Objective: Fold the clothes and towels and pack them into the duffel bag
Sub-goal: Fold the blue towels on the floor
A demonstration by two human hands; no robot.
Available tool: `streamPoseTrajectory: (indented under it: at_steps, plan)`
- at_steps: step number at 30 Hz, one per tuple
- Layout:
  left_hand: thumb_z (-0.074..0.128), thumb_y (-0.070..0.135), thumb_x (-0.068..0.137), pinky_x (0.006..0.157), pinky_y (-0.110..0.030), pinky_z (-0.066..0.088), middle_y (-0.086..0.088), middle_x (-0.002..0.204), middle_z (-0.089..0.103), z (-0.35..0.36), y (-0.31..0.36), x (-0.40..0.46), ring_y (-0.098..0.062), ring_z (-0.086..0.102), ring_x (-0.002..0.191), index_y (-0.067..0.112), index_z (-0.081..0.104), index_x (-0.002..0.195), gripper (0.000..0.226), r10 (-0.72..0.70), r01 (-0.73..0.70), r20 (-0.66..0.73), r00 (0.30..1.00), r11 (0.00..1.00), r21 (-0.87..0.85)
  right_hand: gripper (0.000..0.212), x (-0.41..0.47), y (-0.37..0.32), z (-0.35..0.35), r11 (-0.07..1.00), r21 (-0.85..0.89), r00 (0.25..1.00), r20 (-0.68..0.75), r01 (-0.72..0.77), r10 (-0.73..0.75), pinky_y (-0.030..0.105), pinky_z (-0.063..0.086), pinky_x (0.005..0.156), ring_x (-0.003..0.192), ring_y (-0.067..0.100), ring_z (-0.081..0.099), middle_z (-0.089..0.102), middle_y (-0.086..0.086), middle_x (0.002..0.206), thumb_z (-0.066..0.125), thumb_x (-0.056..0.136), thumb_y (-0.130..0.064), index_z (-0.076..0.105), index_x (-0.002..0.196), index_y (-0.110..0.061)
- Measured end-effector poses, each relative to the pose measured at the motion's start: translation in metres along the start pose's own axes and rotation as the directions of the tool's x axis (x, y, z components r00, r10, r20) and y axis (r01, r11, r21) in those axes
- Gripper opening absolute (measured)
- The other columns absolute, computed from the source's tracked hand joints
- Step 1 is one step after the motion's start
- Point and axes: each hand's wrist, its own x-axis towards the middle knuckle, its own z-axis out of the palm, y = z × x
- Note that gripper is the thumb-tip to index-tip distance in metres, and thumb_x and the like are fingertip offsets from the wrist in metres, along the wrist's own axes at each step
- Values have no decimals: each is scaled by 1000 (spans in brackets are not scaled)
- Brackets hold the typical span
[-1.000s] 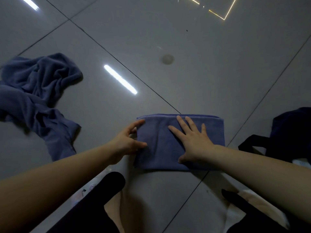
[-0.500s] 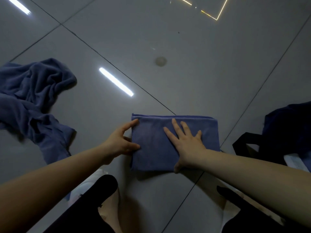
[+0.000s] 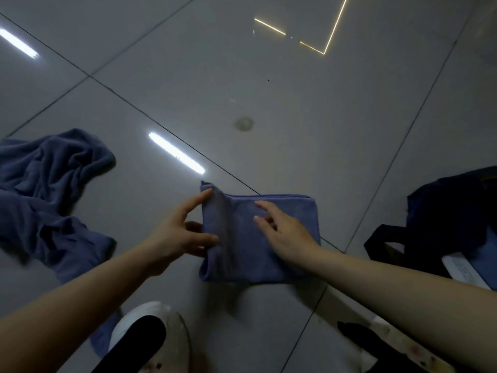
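Left hand fingers grip the folded towel's lifted left edge; right hand rests loosely on top.

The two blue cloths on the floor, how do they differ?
The folded towel is a neat flat rectangle; the crumpled cloth is a rumpled heap. The left hand and right hand handle the folded towel; the crumpled cloth lies untouched, farther left. Both look a similar blue.
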Motion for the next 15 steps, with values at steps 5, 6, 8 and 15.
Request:
streamPoseTrajectory:
  at_steps: [5, 6, 8, 15]
  plan:
    - [67, -9, 78, 68, -36, 59, -19, 110, 58, 43, 16, 13, -30, 66, 90, 45, 32, 138, 88, 24, -26, 155, 988, 1000, 13, 20, -10, -3, -12, 687, 671, 956, 263, -279, 131, 28, 51, 58, 61, 12, 59, 61, 2, 74, 50, 96, -38, 58, 99, -20]
    - [68, -9, 77, 70, -36, 59, -18, 111, 58, 52, 18, 15, -28, 66, 91, 46, 32, 139, 90, 23, -29, 193, 981, 999, 28, 19, -12, 0, -16, 662, 695, 955, 272, -280, 119, 26, 51, 57, 59, 11, 58, 61, -3, 68, 53, 95, -37, 58, 96, -19]
    - [68, -11, 77, 73, -35, 58, -10, 116, 57, 69, 20, 17, -23, 66, 92, 49, 32, 138, 92, 24, -35, 256, 966, 999, 38, 14, -14, 12, -20, 673, 698, 965, 242, -244, 98, 24, 45, 58, 58, 7, 58, 61, -10, 60, 60, 91, -32, 58, 89, -18]
    - [67, -1, 83, 70, -23, 55, 7, 124, 50, 84, 15, 30, -14, 66, 85, 39, 42, 128, 64, 135, -162, 135, 982, 962, 218, 11, -13, 51, -29, 840, 483, 966, 59, -247, 250, 50, 53, 90, 94, 27, 66, 68, 9, 100, 66, 87, -17, 59, 92, -24]
